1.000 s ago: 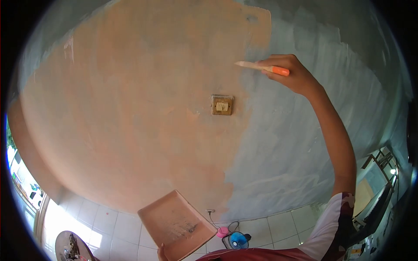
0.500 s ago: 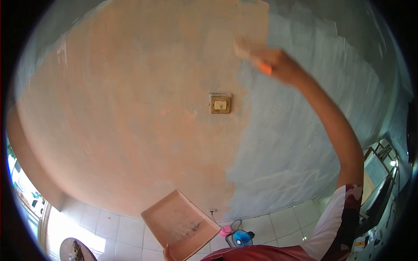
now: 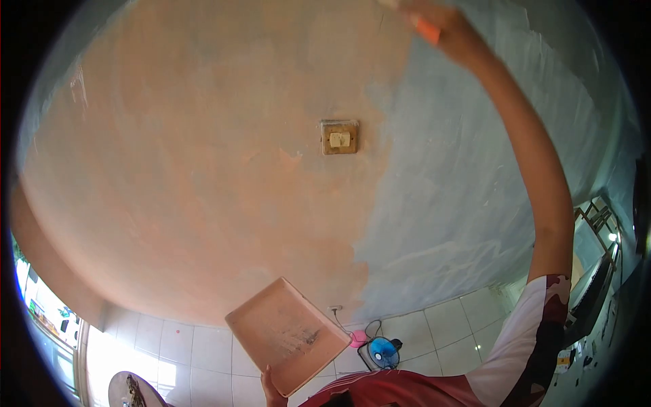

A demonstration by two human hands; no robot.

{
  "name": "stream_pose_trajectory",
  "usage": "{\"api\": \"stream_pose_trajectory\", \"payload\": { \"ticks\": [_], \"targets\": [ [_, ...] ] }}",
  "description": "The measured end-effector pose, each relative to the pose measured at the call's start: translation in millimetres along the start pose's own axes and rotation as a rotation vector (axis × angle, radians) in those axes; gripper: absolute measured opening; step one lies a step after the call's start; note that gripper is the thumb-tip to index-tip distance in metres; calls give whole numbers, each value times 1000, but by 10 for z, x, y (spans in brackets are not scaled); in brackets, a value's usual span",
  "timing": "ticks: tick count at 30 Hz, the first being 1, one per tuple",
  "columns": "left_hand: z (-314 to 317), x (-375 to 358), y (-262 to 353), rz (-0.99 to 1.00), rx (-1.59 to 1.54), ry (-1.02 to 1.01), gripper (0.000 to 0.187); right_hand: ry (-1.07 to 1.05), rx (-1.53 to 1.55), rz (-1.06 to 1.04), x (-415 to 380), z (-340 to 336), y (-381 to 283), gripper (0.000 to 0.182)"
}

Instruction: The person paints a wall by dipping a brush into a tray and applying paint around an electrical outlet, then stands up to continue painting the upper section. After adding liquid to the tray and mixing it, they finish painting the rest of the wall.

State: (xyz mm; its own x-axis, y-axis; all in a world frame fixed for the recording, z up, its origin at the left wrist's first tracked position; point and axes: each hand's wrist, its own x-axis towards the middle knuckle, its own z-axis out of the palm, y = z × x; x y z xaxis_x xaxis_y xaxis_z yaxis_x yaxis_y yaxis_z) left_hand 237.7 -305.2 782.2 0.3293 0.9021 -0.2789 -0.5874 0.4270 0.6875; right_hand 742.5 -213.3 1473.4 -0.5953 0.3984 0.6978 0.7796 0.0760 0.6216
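Note:
High at the top edge, my right hand (image 3: 444, 28) is closed around a paintbrush with an orange handle (image 3: 427, 30). Its bristle end is blurred and partly cut off by the frame, close to the wall. My left hand (image 3: 270, 385) grips the lower edge of a peach-coloured paint tray (image 3: 271, 332), which is tilted and smeared with paint and dark marks. Peach paint (image 3: 203, 183) covers the left and middle of the wall, and the right part is blue-grey (image 3: 447, 190). A stained switch plate (image 3: 340, 138) sits near the boundary, within the peach area.
A blue fan (image 3: 384, 353) and a pink object (image 3: 359, 338) are on the tiled floor (image 3: 434, 339), with a cable to a wall socket (image 3: 335, 308). A round-topped item (image 3: 129, 391) is at lower left. Dark furniture (image 3: 593, 298) stands at right.
My right hand and the brush have moved up to the top edge. The wall, with its switch plate, appears shifted upward. The tray appears slightly higher and further right, still in my left hand.

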Motion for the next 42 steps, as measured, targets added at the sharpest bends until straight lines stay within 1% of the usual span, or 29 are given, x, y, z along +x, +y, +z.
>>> {"api": "stream_pose_trajectory", "payload": {
  "ticks": [1,3,4,5,6,8,9,11,12,13,15,16,18,19,21,23,24,25,26,27,30,31,32,34,36,37,39,40,42],
  "targets": [
    [-66,51,-51,3,-3,30,66,-180,-85,51,-292,214,-65,30],
    [-80,128,-78,0,-17,55,67,-173,72,-94,-791,456,-382,36],
    [-45,140,-62,-19,-89,36,64,-150,226,-67,-1000,533,-605,30],
    [-33,121,-70,-35,-160,18,62,-327,269,-28,-1125,461,-857,25],
    [-73,128,-111,-39,-163,22,62,-332,272,-29,-1178,391,-982,25],
    [-180,268,-176,-4,-96,47,63,-579,491,47,-1219,295,-1128,22],
    [-186,293,-160,0,-88,46,63,-509,552,-25,-1174,285,-1011,22],
    [-120,299,-120,8,-107,37,64,-318,440,-126,-902,191,-752,21],
    [-123,298,-114,-1,-93,44,64,-342,402,-60,-712,156,-435,26],
    [-134,308,-103,-9,-89,62,64,-331,259,-148,-444,37,-186,25],
    [-36,352,-18,-12,-81,74,64,-321,66,245,-68,-202,11,25],
    [43,295,45,-17,-87,60,64,-323,66,249,63,-335,-11,25],
    [80,221,67,-21,-94,45,64,118,-262,-84,243,-520,-85,20],
    [63,200,52,-12,-89,55,64,140,-264,-73,166,-395,-25,18],
    [48,180,44,-3,-93,62,64,15,-36,-20,-310,98,18,26],
    [56,140,46,-23,-78,68,64,-32,-76,-167,-771,387,-358,28],
    [97,151,52,-26,-91,69,64,-26,-16,-224,-1018,567,-535,33],
    [145,143,73,-45,-110,50,64,-184,120,-168,-1141,497,-895,29],
    [154,122,87,-64,-121,32,63,-313,267,-157,-1323,543,-1034,26],
    [119,145,59,-68,-118,35,63,-504,364,-76,-1314,436,-1217,24],
    [33,250,86,-44,-50,-8,62,-487,435,-99,-1271,434,-956,21],
    [123,263,126,-31,-48,-9,62,-384,336,-154,-1147,383,-796,22],
    [173,227,147,-19,-47,-9,62,-332,217,-238,-949,318,-502,20],
    [149,182,175,-19,-34,11,63,-183,239,-108,-538,87,-88,18],
    [205,202,200,-9,-35,20,63,-26,-45,-188,-6,-365,27,20],
    [230,174,226,-28,-44,40,63,-28,-43,-181,62,-384,8,20],
    [227,157,243,-43,-48,59,63,163,-67,33,137,-396,-34,20],
    [194,165,223,-32,-56,39,63,164,-67,37,-3,-230,44,20],
    [108,195,178,-18,-66,16,63,-449,203,603,-455,408,216,22]
  ]
}}
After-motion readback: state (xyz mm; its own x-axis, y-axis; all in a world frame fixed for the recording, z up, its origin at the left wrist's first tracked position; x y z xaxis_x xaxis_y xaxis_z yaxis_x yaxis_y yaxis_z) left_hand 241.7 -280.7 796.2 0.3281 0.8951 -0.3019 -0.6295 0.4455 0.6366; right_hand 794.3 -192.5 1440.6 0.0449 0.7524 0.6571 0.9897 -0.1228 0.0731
